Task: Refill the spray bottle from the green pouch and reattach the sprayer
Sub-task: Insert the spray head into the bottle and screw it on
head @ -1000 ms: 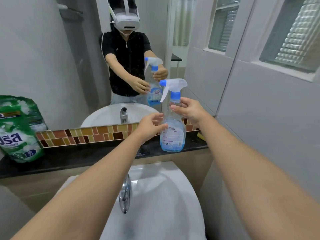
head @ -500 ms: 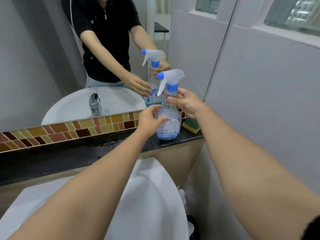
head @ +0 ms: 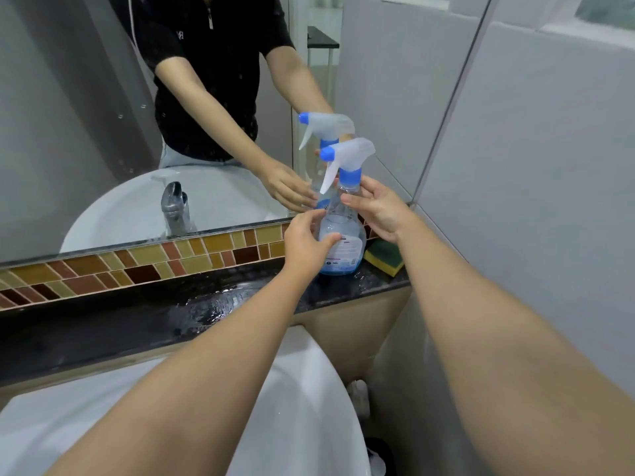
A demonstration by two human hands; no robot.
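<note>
The left grip (head: 309, 245) wraps the belly of the spray bottle (head: 342, 235) and the right grip (head: 374, 209) pinches its neck, as it stands straight up on the wet black bench (head: 206, 304), its sprayer (head: 347, 156) nose pointing to 9 o'clock.

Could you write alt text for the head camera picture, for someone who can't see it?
Two bare hands reach for a spray bottle standing on a wet black ledge: left hand at its body, right hand by its neck. A mirror behind reflects them; a sponge lies alongside.
</note>
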